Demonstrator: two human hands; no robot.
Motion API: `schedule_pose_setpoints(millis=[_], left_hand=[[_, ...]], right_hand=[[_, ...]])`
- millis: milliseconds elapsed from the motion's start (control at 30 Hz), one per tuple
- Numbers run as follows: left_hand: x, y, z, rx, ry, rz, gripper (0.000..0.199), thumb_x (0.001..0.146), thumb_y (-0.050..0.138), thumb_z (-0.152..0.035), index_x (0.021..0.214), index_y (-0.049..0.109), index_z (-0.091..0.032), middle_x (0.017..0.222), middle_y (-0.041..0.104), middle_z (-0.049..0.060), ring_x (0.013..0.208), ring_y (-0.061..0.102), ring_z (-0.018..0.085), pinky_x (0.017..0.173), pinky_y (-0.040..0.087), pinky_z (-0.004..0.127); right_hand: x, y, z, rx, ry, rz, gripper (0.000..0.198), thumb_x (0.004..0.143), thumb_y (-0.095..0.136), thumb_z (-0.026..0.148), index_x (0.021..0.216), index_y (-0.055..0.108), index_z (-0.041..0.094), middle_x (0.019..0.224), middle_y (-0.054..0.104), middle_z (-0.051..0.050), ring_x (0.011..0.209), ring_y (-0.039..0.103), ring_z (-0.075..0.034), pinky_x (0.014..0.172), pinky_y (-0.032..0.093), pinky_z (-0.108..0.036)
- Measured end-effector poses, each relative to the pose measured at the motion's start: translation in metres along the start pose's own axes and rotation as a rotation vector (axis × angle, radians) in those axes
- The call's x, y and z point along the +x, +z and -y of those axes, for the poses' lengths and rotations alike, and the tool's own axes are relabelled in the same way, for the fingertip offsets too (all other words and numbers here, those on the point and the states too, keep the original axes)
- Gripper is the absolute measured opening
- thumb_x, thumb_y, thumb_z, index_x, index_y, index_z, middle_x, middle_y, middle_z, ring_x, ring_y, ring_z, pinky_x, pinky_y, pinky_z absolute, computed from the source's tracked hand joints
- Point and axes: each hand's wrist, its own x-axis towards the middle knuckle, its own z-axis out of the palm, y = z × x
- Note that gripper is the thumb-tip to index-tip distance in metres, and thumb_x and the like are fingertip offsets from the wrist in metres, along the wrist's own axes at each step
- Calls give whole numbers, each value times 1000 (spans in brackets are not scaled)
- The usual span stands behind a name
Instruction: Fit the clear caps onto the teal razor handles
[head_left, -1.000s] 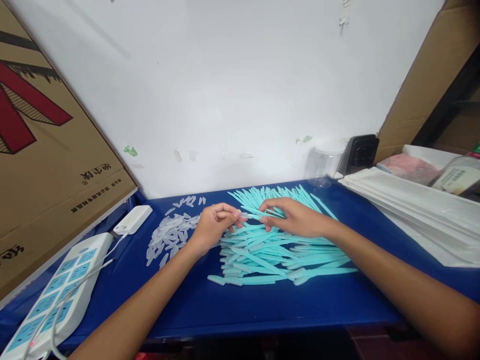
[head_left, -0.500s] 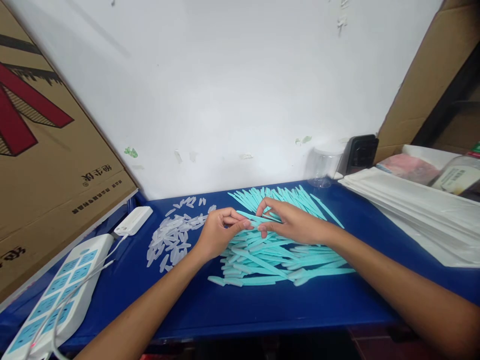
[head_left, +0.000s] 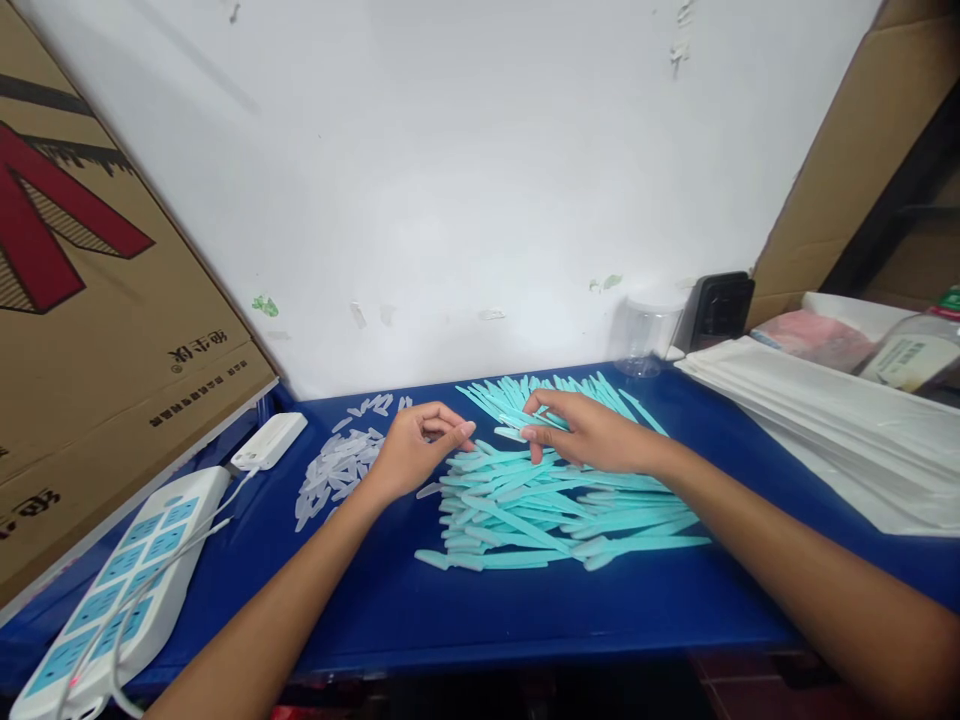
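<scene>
My right hand [head_left: 574,428] is closed on a turquoise eyebrow razor [head_left: 510,433], its pale head pointing left past the thumb. My left hand [head_left: 424,445] hovers a little apart to the left, thumb pressed against the curled fingers; whether anything small is between them is hidden. Beneath and in front of both hands lies a loose pile of turquoise eyebrow razors [head_left: 510,510], heads mostly to the left. Behind the right hand more razors [head_left: 487,395] fan out near the wall. Left of my left hand is a heap of small clear plastic caps [head_left: 341,465].
A white power strip [head_left: 135,590] with cables and a small white box [head_left: 268,440] lie at left, beside a large carton [head_left: 112,330]. At back right stands a clear jar [head_left: 649,335]. White sheets or bags [head_left: 840,420] are stacked at right on the blue tabletop [head_left: 465,625].
My left hand has come off the razor and moved left, opening a gap between the hands. My right hand keeps the razor and has shifted slightly right.
</scene>
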Motion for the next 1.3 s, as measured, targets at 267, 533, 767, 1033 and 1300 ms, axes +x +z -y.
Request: schedule_pose_setpoints(millis=[267, 533, 767, 1033, 1300], left_hand=[[-4, -64, 16, 431, -85, 483, 37, 69, 85, -55, 83, 77, -21, 61, 58, -1, 51, 50, 15, 47, 28, 26], [-1, -60, 19, 492, -169, 566, 39, 81, 73, -58, 82, 73, -19, 69, 67, 2, 62, 60, 17, 54, 41, 25], [4, -44, 8, 120, -78, 214, 34, 91, 69, -49, 99, 68, -17, 92, 77, 8, 73, 70, 18, 68, 57, 30], [2, -18, 3, -74, 3, 108, 32, 90, 73, -43, 105, 75, -14, 90, 78, 9, 77, 70, 17, 69, 58, 27], [1, -16, 3, -89, 39, 102, 30, 90, 74, -41, 106, 78, -16, 90, 77, 8, 75, 69, 16, 67, 57, 27]], right_hand=[[-1, 3, -5, -53, 22, 97, 31, 100, 51, 52, 111, 49, 23, 91, 78, -4, 51, 51, -13, 54, 43, -29], [1, 0, -8, -38, -21, 95, 37, 100, 51, 58, 92, 48, 22, 90, 78, -5, 50, 51, -12, 51, 42, -28], [1, 2, -4, -44, -58, 92, 47, 100, 47, 65, 81, 47, 21, 77, 73, -4, 53, 52, -12, 55, 36, -28], [2, 1, -4, -79, -120, 117, 52, 99, 46, 67, 80, 59, 20, 74, 73, -4, 62, 58, -16, 60, 38, -28], [1, 0, -5, -82, -100, 164, 53, 100, 46, 65, 79, 63, 19, 73, 72, -4, 57, 51, -13, 57, 38, -28]])
